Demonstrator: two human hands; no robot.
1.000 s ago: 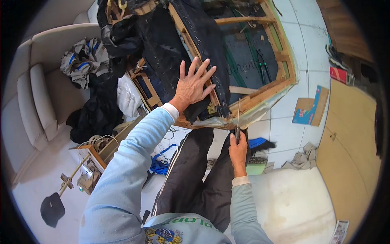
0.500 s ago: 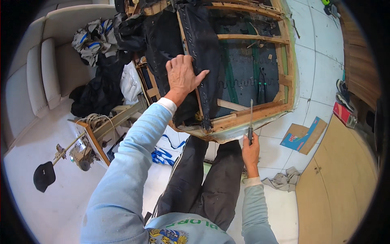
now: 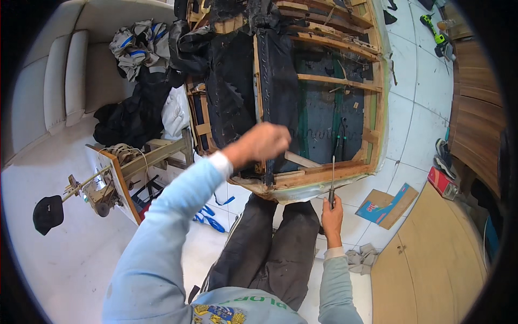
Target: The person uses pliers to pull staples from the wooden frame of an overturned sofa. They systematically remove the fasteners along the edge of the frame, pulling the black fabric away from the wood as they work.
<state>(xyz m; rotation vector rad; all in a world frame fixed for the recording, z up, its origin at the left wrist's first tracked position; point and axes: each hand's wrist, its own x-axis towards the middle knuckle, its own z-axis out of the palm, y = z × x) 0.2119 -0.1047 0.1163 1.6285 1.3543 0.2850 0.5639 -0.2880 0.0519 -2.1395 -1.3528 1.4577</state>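
The right hand [image 3: 332,220] is gripping a screwdriver [image 3: 332,179] by its dark handle, the fingers wrapping round it and pressing together. The shaft is pointing up and away from the legs [image 3: 256,243], presumably so that the tip is facing the frame [image 3: 329,175]; whether it is touching the wood, one cannot tell. The left hand [image 3: 264,142] is hanging over the near part of the black cloth [image 3: 278,81] and showing blurred; its fingers seem to be curling, but one cannot tell whether they are pinching anything or touching the cloth.

The frame is lying just in front of the knees, its open side facing up, probably so that both hands are reaching its inside easily. The pliers [image 3: 339,147] are resting inside it, perhaps for closeness to the right hand.

Counting, two hands are showing, along with one screwdriver, one pair of pliers and one frame. Around them, one cap [image 3: 48,215] is showing at far left, while one piece of cardboard [image 3: 375,200], one red box [image 3: 442,183] and one green tool [image 3: 431,31] are lying to the right
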